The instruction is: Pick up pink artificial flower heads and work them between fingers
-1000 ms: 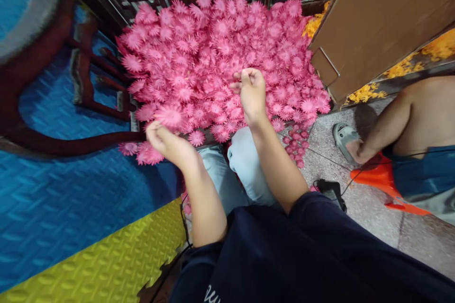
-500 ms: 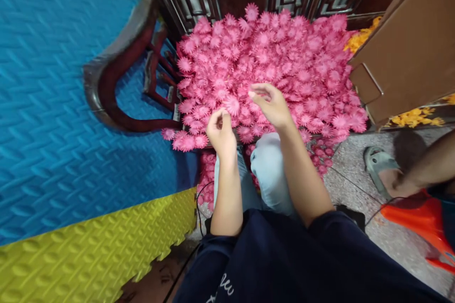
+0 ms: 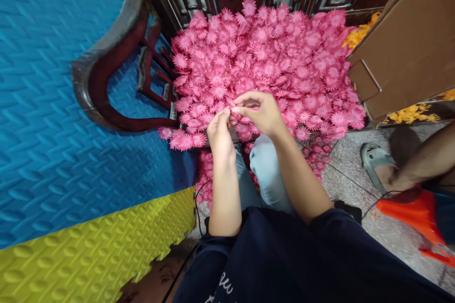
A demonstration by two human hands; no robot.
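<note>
Over the near edge of a wide heap of pink artificial flowers [image 3: 291, 66], my two hands meet at the fingertips. My left hand [image 3: 221, 129] is closed in a pinch, its thumb and forefinger at a small pink flower [image 3: 231, 103] that is mostly covered by fingers. From the right, my right hand [image 3: 262, 111] reaches in with bent fingers, thumb and forefinger pinching at the same flower. Its exact shape between the fingertips is too small to make out.
A dark wooden armrest [image 3: 88, 87] curves at the left above blue foam mats [image 3: 46, 151]. At the right stand a cardboard box [image 3: 401, 42] and orange flowers [image 3: 412, 114]. Another person's sandalled foot [image 3: 380, 168] is beside an orange-red stool [image 3: 408, 213]. More pink flowers lie below.
My right hand has moved left and down to meet my left hand, and its fingers have closed in a pinch. The pink flower at my left fingertips, face-on before, is now mostly hidden.
</note>
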